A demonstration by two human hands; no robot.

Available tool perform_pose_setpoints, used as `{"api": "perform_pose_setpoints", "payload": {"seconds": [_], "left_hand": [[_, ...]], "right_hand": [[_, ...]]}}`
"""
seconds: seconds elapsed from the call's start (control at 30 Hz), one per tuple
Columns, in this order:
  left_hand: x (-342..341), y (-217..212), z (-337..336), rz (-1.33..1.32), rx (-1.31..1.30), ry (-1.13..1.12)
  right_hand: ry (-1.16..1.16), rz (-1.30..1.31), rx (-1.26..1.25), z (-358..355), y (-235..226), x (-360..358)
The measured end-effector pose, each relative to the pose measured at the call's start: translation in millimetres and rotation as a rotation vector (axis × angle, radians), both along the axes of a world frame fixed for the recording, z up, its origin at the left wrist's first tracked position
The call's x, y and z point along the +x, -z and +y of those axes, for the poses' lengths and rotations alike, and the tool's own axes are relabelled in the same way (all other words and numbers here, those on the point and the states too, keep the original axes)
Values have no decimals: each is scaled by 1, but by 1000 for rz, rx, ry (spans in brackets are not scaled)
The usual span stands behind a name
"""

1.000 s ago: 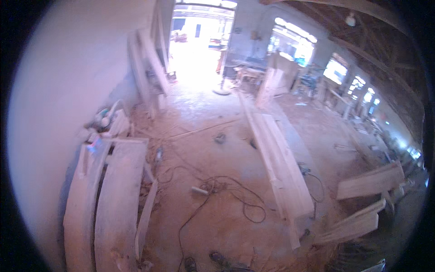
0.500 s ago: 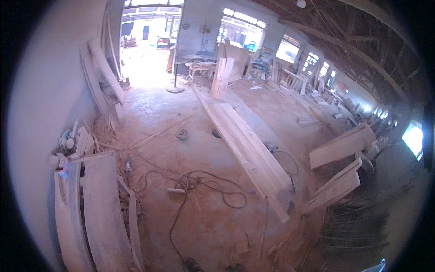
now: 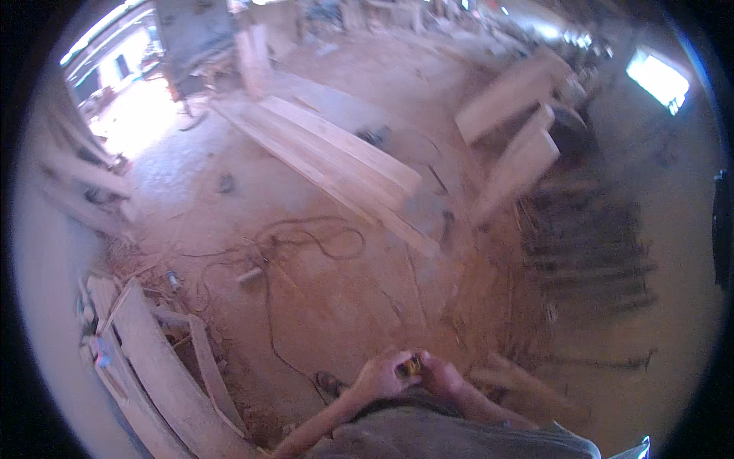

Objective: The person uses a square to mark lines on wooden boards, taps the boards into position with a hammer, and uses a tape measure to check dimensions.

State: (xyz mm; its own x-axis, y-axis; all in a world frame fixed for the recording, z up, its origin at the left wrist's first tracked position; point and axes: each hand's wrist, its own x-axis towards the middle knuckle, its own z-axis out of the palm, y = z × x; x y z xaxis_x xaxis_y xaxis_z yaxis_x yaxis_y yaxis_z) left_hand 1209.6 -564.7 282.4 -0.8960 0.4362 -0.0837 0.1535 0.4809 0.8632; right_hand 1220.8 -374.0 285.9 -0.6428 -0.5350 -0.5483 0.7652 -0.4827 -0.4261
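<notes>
At the lower middle of the view, in front of my body, my two hands come together. My left hand point(image 3: 382, 375) is curled around a small yellow-and-black object point(image 3: 413, 366), in size and colour like a tape measure; blur hides its exact kind. Closed against the other side of the same object is my right hand point(image 3: 443, 377). Both forearms rise from the lower edge over a grey garment. Beyond my hands, pale boards point(image 3: 336, 153) lie side by side in a long raised stack, apart from both hands.
Thick planks point(image 3: 164, 367) lean at the left. A dark cable point(image 3: 269, 306) winds across the dusty floor, beside a short pale block point(image 3: 249, 275). More slabs point(image 3: 520, 164) stand at the right, near a dark slatted pile point(image 3: 589, 260). A shoe point(image 3: 330, 384) shows below my left hand.
My view has tilted down and swung to the right. Both hands, out of view before, now show at the lower middle with the small yellow-and-black object between them.
</notes>
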Motion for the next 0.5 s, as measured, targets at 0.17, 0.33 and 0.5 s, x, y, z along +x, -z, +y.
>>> {"api": "perform_pose_setpoints", "payload": {"seconds": [0.17,0.33,0.5], "left_hand": [[-25,-4,93,-237,105,115],[-35,20,152,-488,206,52],[-71,11,211,-515,66,93]], "right_hand": [[-190,90,408,87,31,-5],[-334,364,796,150,30,-10],[-310,552,1043,198,15,-24]]}}
